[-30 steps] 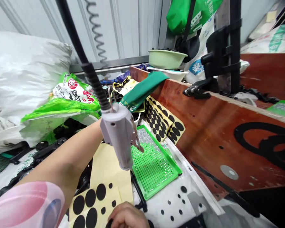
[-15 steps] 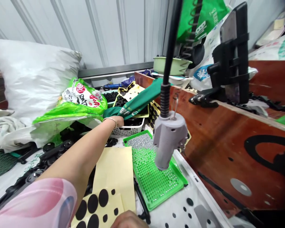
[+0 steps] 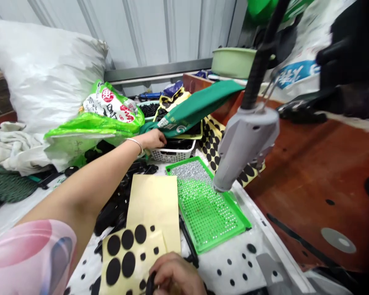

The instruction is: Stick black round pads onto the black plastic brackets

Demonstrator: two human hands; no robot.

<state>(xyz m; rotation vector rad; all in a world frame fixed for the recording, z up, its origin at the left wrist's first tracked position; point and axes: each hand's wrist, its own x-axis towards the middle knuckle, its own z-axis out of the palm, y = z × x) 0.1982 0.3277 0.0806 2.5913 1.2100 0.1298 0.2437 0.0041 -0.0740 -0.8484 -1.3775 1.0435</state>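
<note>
My left hand (image 3: 153,139) is stretched out to the white perforated basket (image 3: 174,155) at the back. Its fingers are curled closed at the basket's left end, and whatever they pinch is hidden. Dark green printed cloth or plastic (image 3: 199,108) lies across the basket, just behind those fingers. At the bottom edge, my right hand (image 3: 180,274) is closed around a small black rounded part (image 3: 150,282), mostly covered by the fingers. Beside it lies a pale yellow sheet with black round stickers (image 3: 127,262), overlapping a plain yellow sheet (image 3: 153,200).
Right of the sheets sits a green perforated tray (image 3: 203,213) with small silvery pieces. A grey electric screwdriver (image 3: 246,143) hangs above it. A reddish wooden board (image 3: 295,184) stands at the right. Black parts (image 3: 117,205) lie under my left forearm; a green-white bag (image 3: 110,106) is behind.
My left hand has drawn out from beneath the green cloth, so its fingers show at the basket. My right hand has come further into view with a black part. The camera view has shifted.
</note>
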